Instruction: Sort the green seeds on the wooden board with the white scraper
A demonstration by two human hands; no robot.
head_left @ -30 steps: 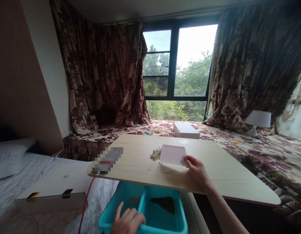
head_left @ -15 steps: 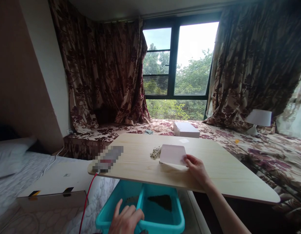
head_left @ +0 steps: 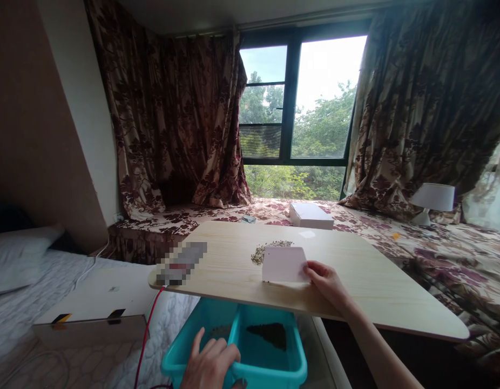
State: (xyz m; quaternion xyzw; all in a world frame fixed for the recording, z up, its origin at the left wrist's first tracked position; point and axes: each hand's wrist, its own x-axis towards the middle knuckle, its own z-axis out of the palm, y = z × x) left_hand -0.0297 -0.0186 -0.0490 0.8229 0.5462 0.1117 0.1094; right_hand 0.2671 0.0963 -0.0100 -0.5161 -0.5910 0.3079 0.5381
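Note:
My right hand (head_left: 323, 281) pinches the right edge of a thin white plastic card (head_left: 284, 265) with rounded corners. The card tilts up on its lower edge over the light wooden table (head_left: 379, 292). Right behind it lies a loose patch of small dark-and-pale grains (head_left: 258, 255), partly hidden by the card. Below the table's front edge is a turquoise two-compartment bin (head_left: 270, 373). Dark fine material (head_left: 270, 334) lies in its right compartment, and a few bits show in the left one. My left hand (head_left: 211, 362) grips the bin at its divider and near rim, index finger raised.
A blurred-out flat object (head_left: 183, 263) with a red cable (head_left: 147, 329) lies at the table's left end. A white box (head_left: 98, 302) rests on the bed. Another white box (head_left: 310, 215) and a lamp (head_left: 432, 199) stand on the window seat.
The card has come nearer the table's front edge and tipped more upright, uncovering more grains behind it. My left hand stays on the bin.

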